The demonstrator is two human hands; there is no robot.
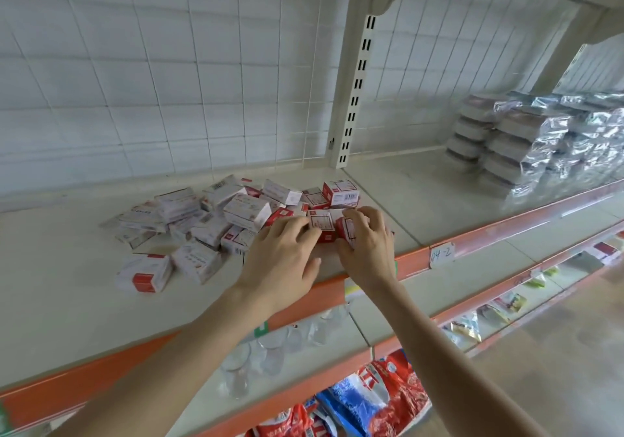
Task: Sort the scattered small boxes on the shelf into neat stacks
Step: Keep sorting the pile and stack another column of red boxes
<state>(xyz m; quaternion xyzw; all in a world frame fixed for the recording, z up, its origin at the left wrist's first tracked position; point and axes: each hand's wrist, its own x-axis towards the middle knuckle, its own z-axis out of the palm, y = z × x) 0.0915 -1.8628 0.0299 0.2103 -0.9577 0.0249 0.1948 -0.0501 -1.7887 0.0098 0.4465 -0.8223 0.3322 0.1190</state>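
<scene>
Hands met at shelf front | left hand (283, 254) pressed fairly straight fingers on side-by-side boxes (322, 224) | right hand (368, 251) curled fingers round their right end | they sat on cream shelf (67, 301), just before upright box (341, 193) | scattered box pile (209, 220) lay left | foil packs (540, 139) stood far right

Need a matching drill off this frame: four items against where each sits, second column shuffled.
Items
1 small boxes
2 silver packets
3 clear cups
4 paper tag

Places
A on the orange edge strip
B on the lower shelf
C stacked, far right of the top shelf
D loose pile, middle of the top shelf

Pairs: 1-D, 2-C, 3-B, 4-A
</scene>
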